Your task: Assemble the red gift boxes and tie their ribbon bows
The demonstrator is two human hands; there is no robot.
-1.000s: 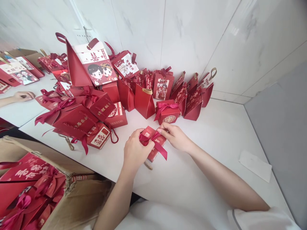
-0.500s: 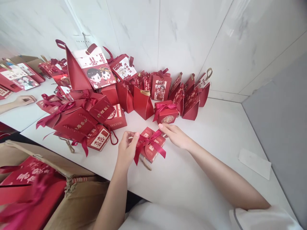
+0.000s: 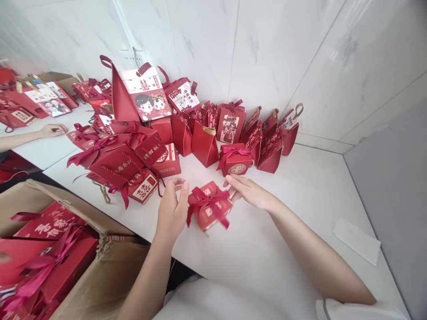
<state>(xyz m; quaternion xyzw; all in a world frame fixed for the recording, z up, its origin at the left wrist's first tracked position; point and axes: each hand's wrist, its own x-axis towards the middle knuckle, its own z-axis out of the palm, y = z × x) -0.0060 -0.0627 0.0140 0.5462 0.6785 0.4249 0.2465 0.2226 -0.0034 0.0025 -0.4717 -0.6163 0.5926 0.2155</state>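
Note:
A small red gift box (image 3: 211,206) with a magenta ribbon bow on top is in front of me, blurred by motion. My left hand (image 3: 172,206) is beside its left side, thumb and fingers apart, with nothing seen between them. On the other side, my right hand (image 3: 250,191) has its fingers stretched toward the box's right edge; whether the fingertips touch it is hard to tell. Just beyond stands another red box (image 3: 236,168) with a bow and a gold round emblem.
Red gift boxes (image 3: 204,144) crowd the back of the white table (image 3: 267,266). More bowed boxes (image 3: 111,162) are piled to the left. An open cardboard carton (image 3: 110,275) holds red boxes at lower left. Another person's hand (image 3: 53,130) rests at far left. A white card (image 3: 356,240) lies right.
The ribbon ends have left my fingertips, and both hands have opened slightly. The box has shifted and turned a little, and its bow is blurred. The whole view has swung slightly left.

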